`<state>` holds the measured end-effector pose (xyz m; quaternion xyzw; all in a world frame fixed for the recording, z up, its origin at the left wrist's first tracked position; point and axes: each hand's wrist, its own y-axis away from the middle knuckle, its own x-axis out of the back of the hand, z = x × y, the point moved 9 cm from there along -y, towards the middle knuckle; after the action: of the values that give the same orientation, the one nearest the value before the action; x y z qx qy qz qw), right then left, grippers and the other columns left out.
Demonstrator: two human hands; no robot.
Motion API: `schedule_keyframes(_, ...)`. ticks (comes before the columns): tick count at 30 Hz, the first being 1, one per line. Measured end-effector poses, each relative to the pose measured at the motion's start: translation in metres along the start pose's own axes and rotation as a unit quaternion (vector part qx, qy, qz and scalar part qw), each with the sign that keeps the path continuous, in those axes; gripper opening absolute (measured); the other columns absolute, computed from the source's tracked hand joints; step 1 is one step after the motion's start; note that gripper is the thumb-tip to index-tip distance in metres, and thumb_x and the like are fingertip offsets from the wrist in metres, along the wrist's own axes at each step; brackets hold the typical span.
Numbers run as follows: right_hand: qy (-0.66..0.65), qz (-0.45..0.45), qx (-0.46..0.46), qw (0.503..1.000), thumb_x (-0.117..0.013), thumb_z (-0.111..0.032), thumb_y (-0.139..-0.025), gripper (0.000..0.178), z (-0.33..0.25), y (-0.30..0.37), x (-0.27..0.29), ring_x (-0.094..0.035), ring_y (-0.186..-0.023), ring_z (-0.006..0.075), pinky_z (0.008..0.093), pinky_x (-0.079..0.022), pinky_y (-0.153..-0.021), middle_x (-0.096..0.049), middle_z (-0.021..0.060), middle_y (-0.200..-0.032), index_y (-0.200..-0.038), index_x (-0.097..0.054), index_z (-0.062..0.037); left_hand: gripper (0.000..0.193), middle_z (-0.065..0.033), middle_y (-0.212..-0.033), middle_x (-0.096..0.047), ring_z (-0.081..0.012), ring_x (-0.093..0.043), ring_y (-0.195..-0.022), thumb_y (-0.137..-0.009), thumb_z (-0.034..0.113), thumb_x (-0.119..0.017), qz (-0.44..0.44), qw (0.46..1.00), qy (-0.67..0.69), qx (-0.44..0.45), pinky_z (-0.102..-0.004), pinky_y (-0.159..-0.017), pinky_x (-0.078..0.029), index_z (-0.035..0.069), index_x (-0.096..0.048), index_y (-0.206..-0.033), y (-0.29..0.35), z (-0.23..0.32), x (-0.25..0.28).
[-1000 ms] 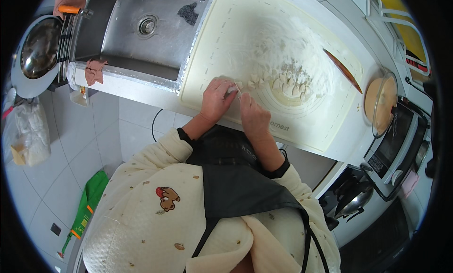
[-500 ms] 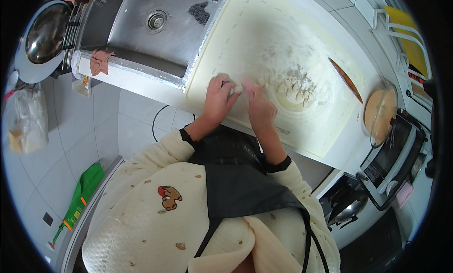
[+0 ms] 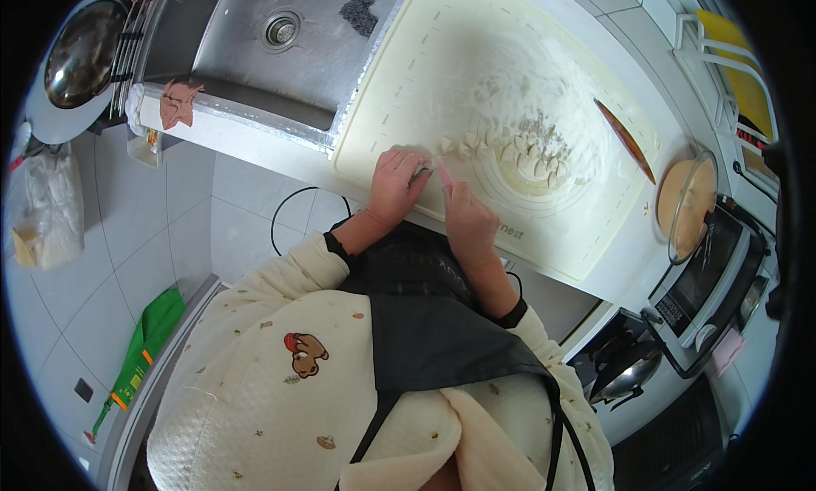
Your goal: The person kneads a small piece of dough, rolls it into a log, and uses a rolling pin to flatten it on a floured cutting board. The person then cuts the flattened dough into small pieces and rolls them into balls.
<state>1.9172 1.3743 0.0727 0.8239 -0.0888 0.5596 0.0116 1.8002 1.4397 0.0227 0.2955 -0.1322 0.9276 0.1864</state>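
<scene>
Looking down through the head view, I can see the left hand (image 3: pixel 395 183) close to the near edge of the cream mat (image 3: pixel 395 92), its fingers curled over a small bit of pale dough (image 3: pixel 427 165), most of which is hidden beneath them. The right hand (image 3: pixel 472 219) has its grip closed around a slim pink knife (image 3: pixel 445 174), the tip pointing at the dough, right beside the left fingertips; whether the blade touches dough or fingers, I can't tell. It looks to me like cutting by small portions. For that, I'd tuck those left fingertips back, let only the knuckles face the blade, and press straight down rather than drag, so each bit comes off clean. Matching the size of the cut pieces (image 3: pixel 534 161), which lie in a loose cluster to the right of the knife, would keep them even. The floury patch (image 3: pixel 510 92) beyond them looks handy for dusting a sticky blade. The brown rolling pin (image 3: pixel 625 140) lies well apart, toward the mat's right side, leaving the wrists plenty of room over the worktop (image 3: pixel 625 249).
</scene>
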Motion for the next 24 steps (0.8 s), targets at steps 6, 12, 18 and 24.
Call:
schedule_keyframes(6,0.052,-0.013,0.04,0.998,-0.064,-0.024,-0.095,0.02,-0.01,0.003,-0.004,-0.062,-0.05,0.0249,0.0369,-0.047,-0.043,-0.059,0.0045,-0.066,-0.084,-0.052,-0.0118,0.015,-0.0059,-0.092,-0.067,-0.0282,-0.062,-0.089,-0.077,0.006,-0.073,0.022,0.999,0.003,-0.042,-0.0395,-0.081,-0.046,0.008,-0.065,-0.09,0.0,0.004,0.001)
schedule_keyframes(12,0.074,-0.017,0.041,0.996,-0.062,-0.025,-0.096,0.02,-0.01,0.004,-0.008,-0.063,-0.051,0.0239,0.0369,-0.048,-0.042,-0.059,0.0039,-0.068,-0.085,-0.051,-0.0117,0.014,-0.0051,-0.094,-0.069,-0.0267,-0.063,-0.09,-0.077,0.007,-0.074,0.014,0.998,0.012,-0.056,-0.0379,-0.082,-0.047,0.009,-0.066,-0.088,-0.003,0.009,0.001)
schedule_keyframes(18,0.078,-0.032,0.032,0.996,-0.059,-0.024,-0.098,0.02,-0.009,0.004,-0.013,-0.063,-0.052,0.0242,0.0374,-0.048,-0.042,-0.059,0.0035,-0.068,-0.086,-0.049,-0.0122,0.014,-0.0051,-0.093,-0.069,-0.0263,-0.063,-0.088,-0.077,0.007,-0.074,0.02,0.998,0.014,-0.065,-0.0374,-0.081,-0.047,0.008,-0.066,-0.087,-0.004,0.01,0.001)
schedule_keyframes(24,0.079,-0.048,0.033,0.995,-0.058,-0.021,-0.096,0.01,-0.006,-0.001,-0.029,-0.063,-0.05,0.0235,0.0371,-0.048,-0.042,-0.06,0.0024,-0.068,-0.092,-0.053,-0.0129,0.014,-0.007,-0.091,-0.068,-0.0279,-0.063,-0.088,-0.077,0.006,-0.073,0.011,0.997,-0.002,-0.076,-0.0377,-0.08,-0.048,0.008,-0.065,-0.088,-0.005,0.011,-0.001)
